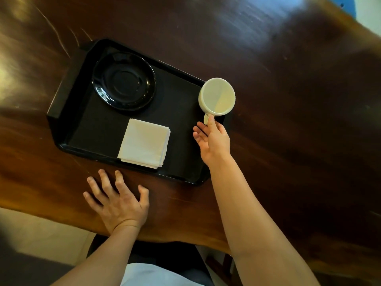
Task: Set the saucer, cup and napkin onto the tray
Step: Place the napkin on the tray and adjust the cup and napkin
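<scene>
Three task items seen, left to right. Left hand spread wide, flat on table, nothing held. Saucer set on tray, far beyond left hand; glossy, likely slippery, brittle. Napkin laid on tray just ahead of left hand; soft, light. Cup pinched by handle in right hand, at tray's right edge; stiff, breakable, handle judged best hold. No writing or brand legible.

Black tray, black saucer, cream cup, white napkin
</scene>
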